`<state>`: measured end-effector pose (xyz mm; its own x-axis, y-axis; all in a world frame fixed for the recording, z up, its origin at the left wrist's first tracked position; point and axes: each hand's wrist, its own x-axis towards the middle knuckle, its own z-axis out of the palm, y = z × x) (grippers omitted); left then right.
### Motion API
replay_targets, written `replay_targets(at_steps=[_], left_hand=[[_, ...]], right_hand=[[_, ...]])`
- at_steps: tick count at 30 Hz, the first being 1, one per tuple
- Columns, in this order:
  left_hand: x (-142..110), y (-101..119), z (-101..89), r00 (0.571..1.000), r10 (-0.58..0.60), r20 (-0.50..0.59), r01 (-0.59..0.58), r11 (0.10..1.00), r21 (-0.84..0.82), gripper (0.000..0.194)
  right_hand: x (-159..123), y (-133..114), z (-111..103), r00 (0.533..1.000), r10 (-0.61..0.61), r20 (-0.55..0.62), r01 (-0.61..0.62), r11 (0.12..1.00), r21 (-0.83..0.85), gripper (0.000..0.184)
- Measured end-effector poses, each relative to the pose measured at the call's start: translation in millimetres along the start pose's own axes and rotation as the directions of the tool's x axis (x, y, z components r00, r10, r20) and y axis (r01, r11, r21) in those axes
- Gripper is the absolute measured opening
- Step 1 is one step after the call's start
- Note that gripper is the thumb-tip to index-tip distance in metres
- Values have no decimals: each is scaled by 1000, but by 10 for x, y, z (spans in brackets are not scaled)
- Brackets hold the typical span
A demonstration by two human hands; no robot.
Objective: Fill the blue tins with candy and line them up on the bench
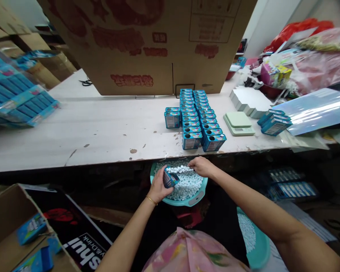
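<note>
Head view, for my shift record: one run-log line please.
left hand: holds blue tin; right hand: beside white pellets; teal basin: pellets inside, below both hands

My left hand (159,186) holds a small blue tin (170,177), tilted, over a turquoise basin (198,198) of white pellets (190,185). My right hand (201,166) is at the basin's far right side, beside a heaped line of pellets. Rows of blue tins (192,140) stand on the worktop (110,132), left of a pale green scale (240,122).

Our left hand (160,185) is curled in a grip, its wrist bent; our right hand (200,166) pinches just beside it, to the right. Both our forearms reach inward from the near side, angling together.
</note>
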<state>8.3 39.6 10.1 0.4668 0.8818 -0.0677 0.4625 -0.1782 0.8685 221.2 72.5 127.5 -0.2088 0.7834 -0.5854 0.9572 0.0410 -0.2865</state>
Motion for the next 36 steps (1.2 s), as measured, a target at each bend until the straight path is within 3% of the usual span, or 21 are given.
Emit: replay_targets(at_steps=[5,11,14,17,20,24,29,32,36], left_hand=[[-20,9,32,998,53,15,-54,997,51,82],[-22,-34,56,998,59,-21,-59,998,31,81],[-12,-31,62,998,55,-31,-55,998,5,81],[-13,-13,21,999,-19,-42,17,998,-57,80],[-33,-67,-38,992,-126,-24,120,977,-174,80],[-28,-275,37,975,-222,23,215,908,-358,82],[75,-350,327,947,-311,77,306,806,-506,82],[100,-253,331,950,-296,101,302,779,-550,80],[33,-182,58,964,-255,70,251,800,-545,81]], right_hand=[[-8,-326,-255,997,34,69,-14,961,-276,30],[31,-573,-383,994,22,105,17,934,-357,32],[16,-569,-412,995,23,95,13,935,-353,33],[-93,-378,-391,996,43,75,-14,936,-352,30],[-237,-13,-202,991,127,44,-103,928,-358,29],[-238,353,375,975,214,52,-187,929,-319,30],[129,206,1067,974,226,22,-224,971,-80,33],[283,119,1208,971,240,11,-240,970,-36,35],[244,252,1150,972,235,-1,-233,965,116,34]])
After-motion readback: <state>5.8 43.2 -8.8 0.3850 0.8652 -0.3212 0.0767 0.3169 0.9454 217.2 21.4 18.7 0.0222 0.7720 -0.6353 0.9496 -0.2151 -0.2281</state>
